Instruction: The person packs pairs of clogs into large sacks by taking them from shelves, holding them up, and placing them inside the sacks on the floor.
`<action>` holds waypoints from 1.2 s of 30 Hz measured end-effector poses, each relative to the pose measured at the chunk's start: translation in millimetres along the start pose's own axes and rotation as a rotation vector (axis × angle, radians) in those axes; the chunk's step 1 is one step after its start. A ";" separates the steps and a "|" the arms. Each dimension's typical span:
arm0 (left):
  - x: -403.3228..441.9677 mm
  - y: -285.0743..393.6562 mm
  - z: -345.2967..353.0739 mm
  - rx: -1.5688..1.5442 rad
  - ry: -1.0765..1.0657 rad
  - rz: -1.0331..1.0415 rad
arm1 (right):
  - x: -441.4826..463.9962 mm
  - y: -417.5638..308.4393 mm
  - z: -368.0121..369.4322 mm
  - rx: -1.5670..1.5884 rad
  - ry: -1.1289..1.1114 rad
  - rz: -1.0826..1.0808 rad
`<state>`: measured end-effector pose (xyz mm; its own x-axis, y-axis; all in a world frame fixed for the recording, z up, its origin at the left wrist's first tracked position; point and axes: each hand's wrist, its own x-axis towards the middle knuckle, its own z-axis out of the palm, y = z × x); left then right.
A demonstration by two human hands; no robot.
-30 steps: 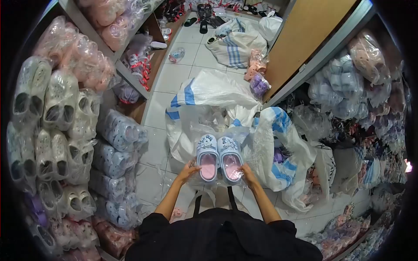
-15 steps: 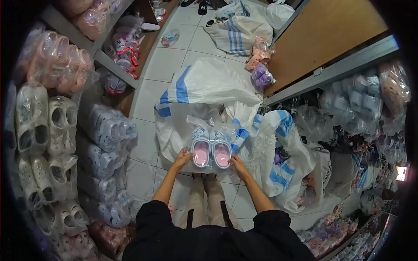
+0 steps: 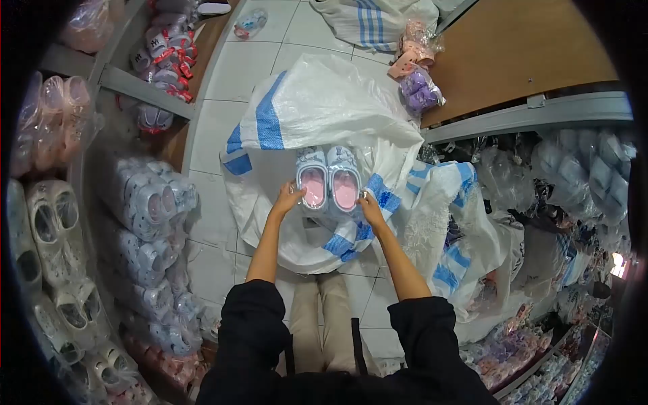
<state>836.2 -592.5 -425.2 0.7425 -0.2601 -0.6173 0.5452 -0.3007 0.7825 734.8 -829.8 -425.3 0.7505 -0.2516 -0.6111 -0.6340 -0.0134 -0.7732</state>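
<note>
A pair of light blue clogs [image 3: 329,169] with pink insoles, wrapped in clear plastic, is held out in front of me. Its heels point toward my body. My left hand [image 3: 290,198] pinches the wrapping at the left heel, and my right hand [image 3: 368,206] grips the right side the same way. Beneath and around the clogs lies a big white woven sack [image 3: 324,101] with blue stripes, its mouth spread open. The sack's inside is partly hidden by the clogs.
Bagged clogs fill the left shelves, with blue pairs [image 3: 154,202] stacked low and cream pairs [image 3: 57,216] farther left. Another open sack [image 3: 445,229] stands at the right. Purple clogs [image 3: 420,90] lie by the wooden panel [image 3: 520,54]. A further striped sack [image 3: 378,20] sits ahead.
Both hands have moved the wrapped clogs forward, over the sack's opening. My view has shifted, and the sack's near edge now shows below the clogs.
</note>
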 end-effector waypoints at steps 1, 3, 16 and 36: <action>15.3 -13.6 1.3 0.061 0.020 0.040 | 6.4 -4.3 2.4 -0.013 0.020 -0.004; 57.5 -58.3 -0.2 0.121 -0.001 0.072 | 17.2 -12.5 9.4 0.034 0.061 0.025; 45.1 -69.4 56.9 0.621 -0.229 -0.029 | 48.6 47.9 42.6 -0.407 -0.088 -0.153; -248.6 54.7 -30.2 0.782 -0.025 0.153 | -218.3 -106.7 6.8 -0.887 0.026 -0.394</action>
<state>693.2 -516.5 -226.5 0.7730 -0.3680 -0.5167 0.0002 -0.8144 0.5803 639.8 -766.8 -210.6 0.9417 -0.0937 -0.3232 -0.2557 -0.8235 -0.5064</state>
